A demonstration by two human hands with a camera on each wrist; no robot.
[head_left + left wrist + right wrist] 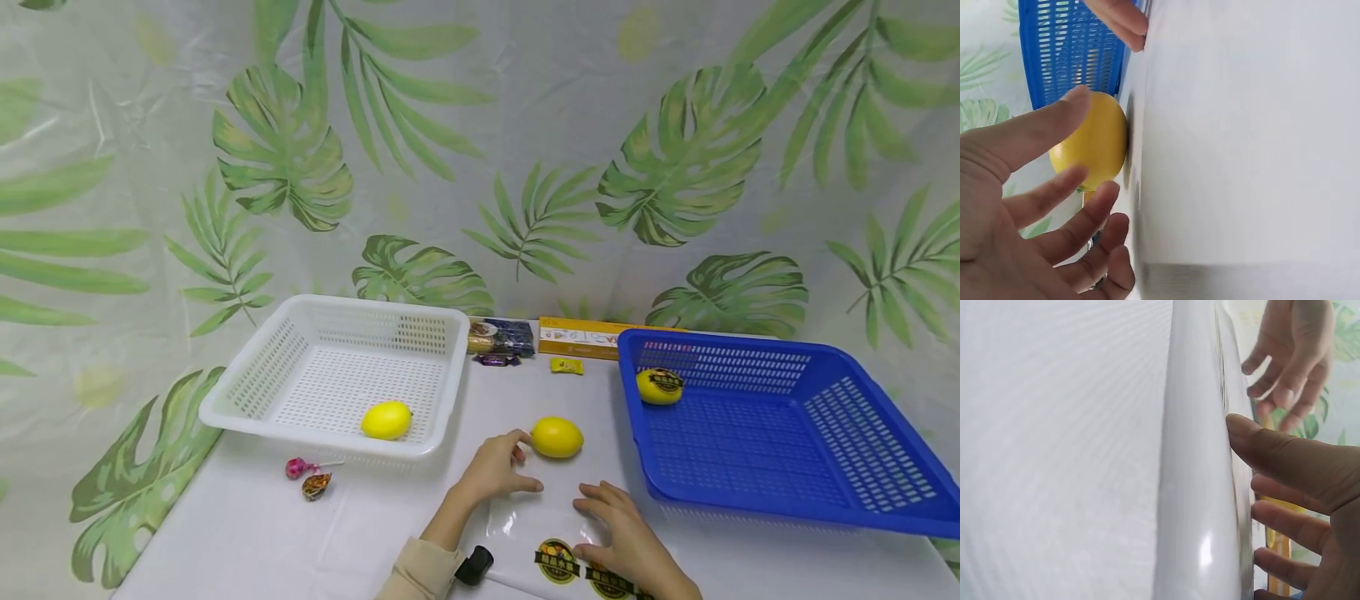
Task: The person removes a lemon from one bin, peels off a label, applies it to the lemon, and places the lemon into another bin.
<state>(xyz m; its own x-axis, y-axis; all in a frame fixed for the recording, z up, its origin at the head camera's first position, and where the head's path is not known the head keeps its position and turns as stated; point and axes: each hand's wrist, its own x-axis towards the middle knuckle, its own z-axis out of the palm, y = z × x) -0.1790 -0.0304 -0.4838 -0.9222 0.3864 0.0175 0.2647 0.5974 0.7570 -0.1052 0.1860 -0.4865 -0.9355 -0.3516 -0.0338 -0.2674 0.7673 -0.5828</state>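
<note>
Left hand [493, 470]: fingers [1079, 232] spread, loosely bent. Right hand [624, 535] apart from left, fingers likewise bent.

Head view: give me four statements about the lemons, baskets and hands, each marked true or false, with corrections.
1. The loose lemon lies on the table between the white basket and the blue basket. True.
2. The blue basket is empty. False: it holds a labelled lemon.
3. The loose lemon is nearer the left hand than the right hand. True.
4. The white basket holds two lemons. False: it holds one plain lemon.
</note>
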